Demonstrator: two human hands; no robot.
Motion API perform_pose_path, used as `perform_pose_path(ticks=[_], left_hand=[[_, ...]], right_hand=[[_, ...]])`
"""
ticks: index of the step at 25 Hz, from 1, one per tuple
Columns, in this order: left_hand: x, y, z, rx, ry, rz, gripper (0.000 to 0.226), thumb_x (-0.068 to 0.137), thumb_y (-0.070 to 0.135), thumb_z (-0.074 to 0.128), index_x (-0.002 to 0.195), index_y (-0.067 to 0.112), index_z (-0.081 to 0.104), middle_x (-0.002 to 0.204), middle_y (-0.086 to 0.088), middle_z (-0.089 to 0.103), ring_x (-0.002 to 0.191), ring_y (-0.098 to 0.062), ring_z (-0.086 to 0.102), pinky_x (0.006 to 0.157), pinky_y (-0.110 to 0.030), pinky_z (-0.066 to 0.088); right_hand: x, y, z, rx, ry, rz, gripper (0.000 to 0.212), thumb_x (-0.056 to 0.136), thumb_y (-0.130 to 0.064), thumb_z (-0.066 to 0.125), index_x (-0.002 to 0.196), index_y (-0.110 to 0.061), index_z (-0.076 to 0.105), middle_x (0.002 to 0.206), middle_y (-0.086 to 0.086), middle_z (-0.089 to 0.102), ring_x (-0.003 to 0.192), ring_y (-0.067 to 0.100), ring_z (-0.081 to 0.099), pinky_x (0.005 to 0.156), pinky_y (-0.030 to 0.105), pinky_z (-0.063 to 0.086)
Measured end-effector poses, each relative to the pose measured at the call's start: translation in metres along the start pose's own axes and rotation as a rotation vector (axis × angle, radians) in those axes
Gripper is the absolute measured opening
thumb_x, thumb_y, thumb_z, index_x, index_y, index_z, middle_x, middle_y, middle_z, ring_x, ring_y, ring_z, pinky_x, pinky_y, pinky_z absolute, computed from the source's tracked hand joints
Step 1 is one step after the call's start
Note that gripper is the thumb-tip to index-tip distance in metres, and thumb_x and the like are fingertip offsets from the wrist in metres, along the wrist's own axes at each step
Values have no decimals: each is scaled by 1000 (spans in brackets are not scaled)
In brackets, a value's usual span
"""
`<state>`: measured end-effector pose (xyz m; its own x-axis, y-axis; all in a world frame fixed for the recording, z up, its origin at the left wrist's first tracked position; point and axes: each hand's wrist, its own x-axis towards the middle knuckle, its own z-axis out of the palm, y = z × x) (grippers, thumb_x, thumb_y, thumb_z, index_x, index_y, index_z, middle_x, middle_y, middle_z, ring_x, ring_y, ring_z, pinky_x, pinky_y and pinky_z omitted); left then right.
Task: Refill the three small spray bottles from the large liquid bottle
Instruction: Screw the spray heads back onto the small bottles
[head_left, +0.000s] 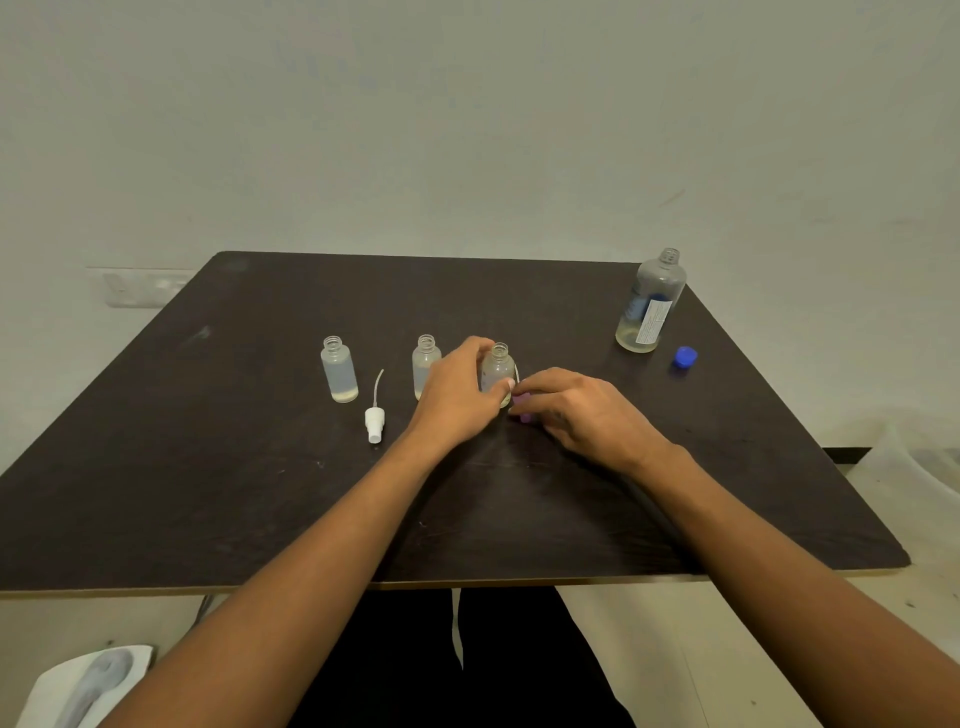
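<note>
The dark table (208, 493) supports all items, and both forearms extend across it from the near edge. The large liquid bottle (649, 304) stands uncapped, far beyond and to the right of the right hand (582, 410), with a shallow layer of liquid at its base. The left hand (457, 395) grips the right small bottle (497, 370), thumb on the near side and fingers wrapped behind; this bottle stands upright and open-necked. The two hands are close together, almost touching at the fingertips. The middle small bottle (425, 364) stands just behind the left hand; the left small bottle (338, 370) stands well to that hand's left. The white spray pump (374, 421) lies left of the left wrist. The blue cap (685, 357) lies beyond the right hand. The right-hand fingers curl onto the pink spray head (522, 402), which is beside the held bottle.
</note>
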<state>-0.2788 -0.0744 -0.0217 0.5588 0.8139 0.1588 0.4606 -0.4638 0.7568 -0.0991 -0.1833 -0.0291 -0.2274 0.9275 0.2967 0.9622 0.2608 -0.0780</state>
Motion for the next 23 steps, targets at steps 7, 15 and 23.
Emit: perform_pose_path(ticks=[7, 15, 23], left_hand=[[2, 1, 2, 38, 27, -10, 49, 92, 26, 76, 136, 18, 58, 127, 1, 68, 113, -13, 65, 101, -34, 54], [0, 0, -1, -38, 52, 12, 44, 90, 29, 79, 130, 19, 63, 117, 3, 70, 104, -9, 67, 99, -33, 56], [-19, 20, -12, -149, 64, 109, 43, 92, 27, 77, 133, 23, 64, 111, 14, 69, 98, 4, 65, 89, -10, 51]], right_hand=[[4, 2, -2, -19, -11, -41, 27, 100, -22, 61, 121, -27, 76, 133, -7, 67, 120, 15, 62, 85, 41, 61], [-1, -1, -37, 187, 182, 95, 25, 95, -22, 74, 120, -25, 77, 121, -11, 74, 113, 3, 66, 99, 31, 57], [10, -29, -124, 511, 531, 223, 26, 93, -21, 80, 118, -16, 78, 110, -9, 78, 103, 6, 75, 90, 22, 60]])
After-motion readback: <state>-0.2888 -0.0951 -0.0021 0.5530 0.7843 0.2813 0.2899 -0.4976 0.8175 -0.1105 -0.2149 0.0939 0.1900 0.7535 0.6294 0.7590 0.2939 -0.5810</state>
